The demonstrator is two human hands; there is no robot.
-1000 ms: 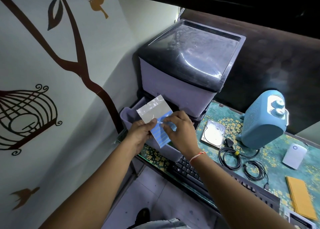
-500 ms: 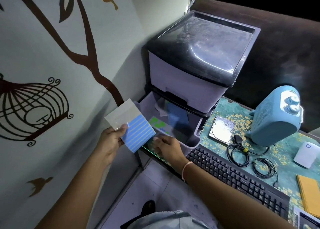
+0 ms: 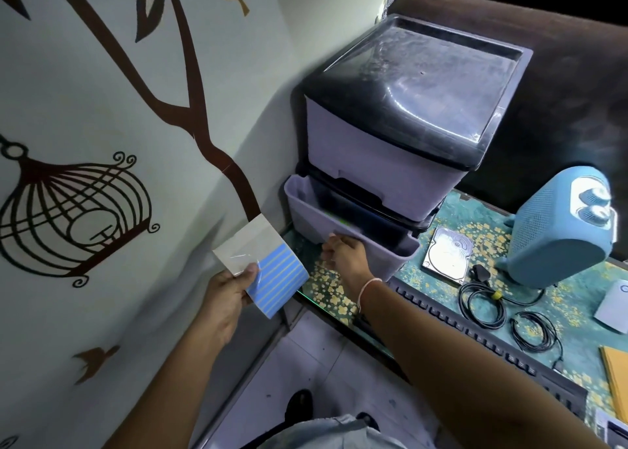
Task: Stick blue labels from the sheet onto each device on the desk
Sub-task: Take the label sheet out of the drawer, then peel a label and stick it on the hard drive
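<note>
My left hand (image 3: pixel 224 299) holds the label sheet (image 3: pixel 261 265) by its lower left edge, left of the desk; the sheet's lower half carries blue strip labels and its upper half is bare backing. My right hand (image 3: pixel 345 256) rests against the front wall of the lower grey drawer (image 3: pixel 339 226), fingers curled at its handle recess. The drawer stands slightly out from the grey drawer unit with a black lid (image 3: pixel 407 108). On the desk lie a bare hard drive (image 3: pixel 448 255), a blue heater (image 3: pixel 560 231), a white box device (image 3: pixel 615 306) and a black keyboard (image 3: pixel 475 336).
Coiled black cables (image 3: pixel 503 309) lie between the hard drive and the keyboard. A yellow envelope (image 3: pixel 616 374) sits at the right edge. The decorated wall stands close on the left. The desk's glass front edge (image 3: pixel 306 299) runs under my right forearm, with tiled floor below.
My right hand left the sheet, dropped to the drawer and has pushed it most of the way in. My left hand carried the sheet leftward and holds it alone.
</note>
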